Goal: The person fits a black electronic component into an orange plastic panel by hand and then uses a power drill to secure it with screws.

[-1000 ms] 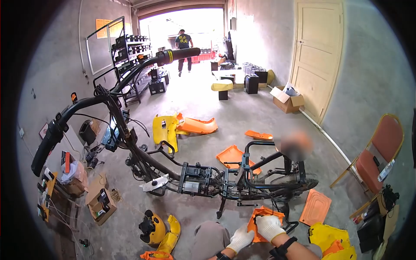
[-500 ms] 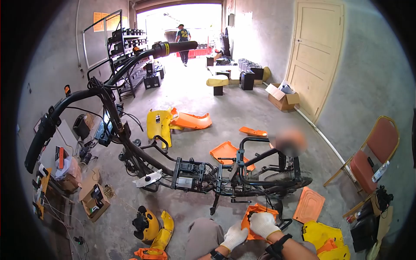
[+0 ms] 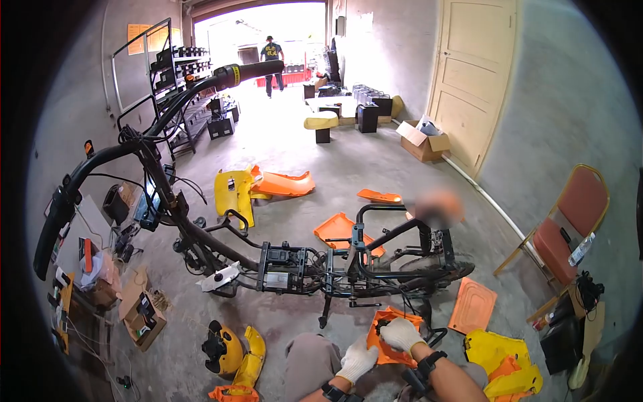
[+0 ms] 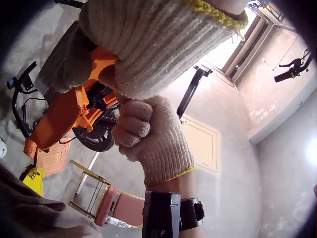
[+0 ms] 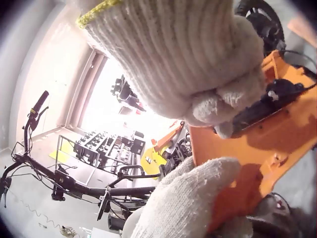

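Observation:
An orange plastic panel [image 3: 395, 352], hollow with raised walls, sits low in front of the motorbike frame [image 3: 301, 275]. My left hand [image 3: 358, 358], in a white knitted glove, grips the panel's near left edge; in the right wrist view the left glove [image 5: 193, 198] has its thumb along that edge. My right hand [image 3: 402, 335], gloved too, is over the panel with fingers curled at a black part [image 5: 277, 109] set inside it. The left wrist view shows the right hand's curled fingers [image 4: 131, 124] close to the left glove [image 4: 148, 49]; its fingertips are partly hidden.
A yellow helmet [image 3: 224, 348] and a yellow panel [image 3: 251, 355] lie left of my knee [image 3: 311, 362]. An orange panel [image 3: 472, 305] and yellow panels [image 3: 499, 355] are at right. Beyond stand a red chair [image 3: 559, 244] and an open carton [image 3: 144, 315]. A person [image 3: 271, 60] is at the doorway.
The head view has shifted, moving the scene left and slightly up. Both hands stay at the orange panel with little change. The person at the doorway is farther off.

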Action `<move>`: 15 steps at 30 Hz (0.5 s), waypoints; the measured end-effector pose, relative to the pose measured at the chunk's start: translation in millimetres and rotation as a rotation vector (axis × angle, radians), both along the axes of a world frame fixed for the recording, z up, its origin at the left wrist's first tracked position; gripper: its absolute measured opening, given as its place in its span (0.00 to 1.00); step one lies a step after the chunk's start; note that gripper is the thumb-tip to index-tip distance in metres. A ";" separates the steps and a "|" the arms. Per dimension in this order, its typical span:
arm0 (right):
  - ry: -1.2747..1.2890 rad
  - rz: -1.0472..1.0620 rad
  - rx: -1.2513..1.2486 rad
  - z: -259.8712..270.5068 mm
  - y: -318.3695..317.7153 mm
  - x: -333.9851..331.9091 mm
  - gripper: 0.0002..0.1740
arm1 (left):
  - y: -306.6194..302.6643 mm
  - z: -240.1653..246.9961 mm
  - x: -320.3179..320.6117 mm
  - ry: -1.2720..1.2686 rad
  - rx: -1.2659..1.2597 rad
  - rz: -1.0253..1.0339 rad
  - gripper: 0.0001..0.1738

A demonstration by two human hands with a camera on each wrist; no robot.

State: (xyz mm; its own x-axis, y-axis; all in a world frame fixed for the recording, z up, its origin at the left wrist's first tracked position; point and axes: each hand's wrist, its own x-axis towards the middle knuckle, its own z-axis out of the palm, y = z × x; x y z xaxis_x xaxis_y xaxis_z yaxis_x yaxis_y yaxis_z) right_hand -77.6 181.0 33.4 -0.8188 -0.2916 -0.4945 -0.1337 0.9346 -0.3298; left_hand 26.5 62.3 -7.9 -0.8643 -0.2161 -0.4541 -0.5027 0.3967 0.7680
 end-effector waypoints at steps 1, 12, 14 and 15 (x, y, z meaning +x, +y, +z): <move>0.000 -0.004 0.000 2.4 0.5 0.0 0.23 | 0.2 -2.1 0.0 0.000 0.000 -0.004 0.29; -0.357 -0.396 -0.398 9.0 -8.0 11.8 0.13 | -9.5 -37.8 0.5 0.115 -0.065 0.030 0.24; -0.374 -0.458 -0.438 15.3 -11.1 16.2 0.15 | -16.8 -39.1 -4.0 0.228 0.013 0.049 0.20; -0.191 -0.367 -0.390 19.6 -11.6 21.4 0.14 | -10.6 -5.7 -2.3 0.196 0.191 0.080 0.15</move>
State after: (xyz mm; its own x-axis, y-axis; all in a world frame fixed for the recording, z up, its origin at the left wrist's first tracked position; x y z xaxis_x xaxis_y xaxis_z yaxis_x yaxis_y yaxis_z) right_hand -56.1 169.4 53.0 -0.8078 -0.1954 -0.5561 0.2729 0.7123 -0.6466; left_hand 24.2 51.7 -13.6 -0.9233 -0.2137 -0.3192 -0.3612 0.2002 0.9107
